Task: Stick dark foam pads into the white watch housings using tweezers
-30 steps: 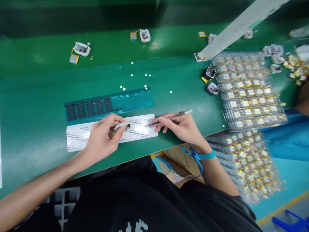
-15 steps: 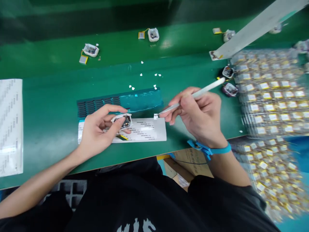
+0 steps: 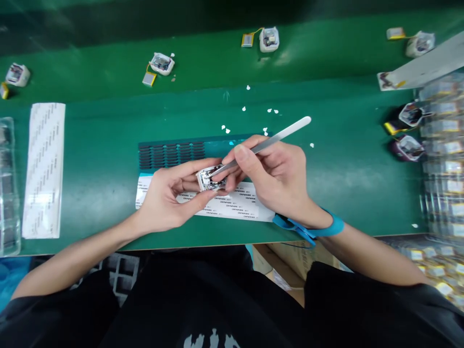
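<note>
Between the thumb and fingers of my left hand (image 3: 174, 195) is a small white device housing (image 3: 203, 180) with its circuit board showing. My right hand (image 3: 271, 166) grips metal tweezers (image 3: 282, 137) like a pen, their tips inside the housing. A small white piece (image 3: 207, 178) shows at the tips; whether they still pinch it I cannot tell. Fingers of my right hand touch the housing's right side. Below both hands lies a printed white sheet (image 3: 235, 205), and behind them a strip of dark adhesive pieces (image 3: 170, 153).
Opened housings with batteries, such as one white housing (image 3: 268, 39), stand along the back. Small white bits (image 3: 244, 108) are scattered mid-table. Battery trays (image 3: 444, 166) are stacked at right beneath a slanted white bar (image 3: 427, 63). Another printed sheet (image 3: 43, 169) and a clear tray (image 3: 9, 188) lie left.
My right hand has brought the tweezers and the small white piece left to the housing. My left hand still holds the housing, and the camera view has shifted.
</note>
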Tool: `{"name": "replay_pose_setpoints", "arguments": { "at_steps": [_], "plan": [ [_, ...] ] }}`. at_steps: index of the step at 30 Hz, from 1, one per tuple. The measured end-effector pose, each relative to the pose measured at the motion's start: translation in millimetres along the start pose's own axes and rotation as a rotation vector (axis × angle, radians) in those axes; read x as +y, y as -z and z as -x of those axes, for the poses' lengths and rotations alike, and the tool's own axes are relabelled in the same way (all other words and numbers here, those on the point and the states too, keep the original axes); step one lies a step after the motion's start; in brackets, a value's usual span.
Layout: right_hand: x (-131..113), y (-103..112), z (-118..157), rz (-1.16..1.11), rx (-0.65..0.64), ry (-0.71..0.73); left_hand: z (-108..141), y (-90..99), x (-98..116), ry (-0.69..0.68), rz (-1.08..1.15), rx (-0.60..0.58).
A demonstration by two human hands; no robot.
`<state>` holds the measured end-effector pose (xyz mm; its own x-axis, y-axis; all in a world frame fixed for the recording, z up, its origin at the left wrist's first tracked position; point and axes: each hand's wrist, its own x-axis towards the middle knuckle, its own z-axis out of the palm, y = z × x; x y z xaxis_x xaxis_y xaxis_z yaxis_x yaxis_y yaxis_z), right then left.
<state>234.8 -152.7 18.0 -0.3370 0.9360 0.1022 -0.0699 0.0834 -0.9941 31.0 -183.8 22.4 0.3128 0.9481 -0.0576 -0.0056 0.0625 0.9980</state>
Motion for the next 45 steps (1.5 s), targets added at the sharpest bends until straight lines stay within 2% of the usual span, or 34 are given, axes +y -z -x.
{"name": "replay_pose_setpoints", "arguments": {
  "at_steps": [15, 22, 26, 29, 32, 35, 40, 45],
  "plan": [
    [-2, -7, 3, 0.015, 0.040, 0.014, 2, -0.6, -2, -0.021, -0.010, 0.015],
    [2, -8, 10, 0.188, 0.037, 0.181, 2, -2.6, -5, 0.041, 0.038, 0.064],
    [-6, 3, 10, 0.210, 0.004, 0.353, 4, -0.3, 5, 0.111, 0.026, 0.004],
    [-14, 15, 6, 0.194, 0.068, 0.428, 2, 5.5, 14, 0.093, -0.015, 0.020],
    [-12, 27, 1, 0.312, 0.111, 0.410, -5, 14.7, 15, 0.019, -0.103, 0.105],
    [1, 34, -5, 0.447, 0.028, 0.382, -12, 24.0, 11, -0.063, -0.247, 0.103],
    [23, 41, -10, 0.549, -0.133, 0.328, -18, 31.4, 0, -0.248, -0.630, -0.037],
    [29, 45, -9, 0.568, -0.175, 0.338, -18, 31.3, -13, -0.384, -0.934, -0.204]
  ]
}}
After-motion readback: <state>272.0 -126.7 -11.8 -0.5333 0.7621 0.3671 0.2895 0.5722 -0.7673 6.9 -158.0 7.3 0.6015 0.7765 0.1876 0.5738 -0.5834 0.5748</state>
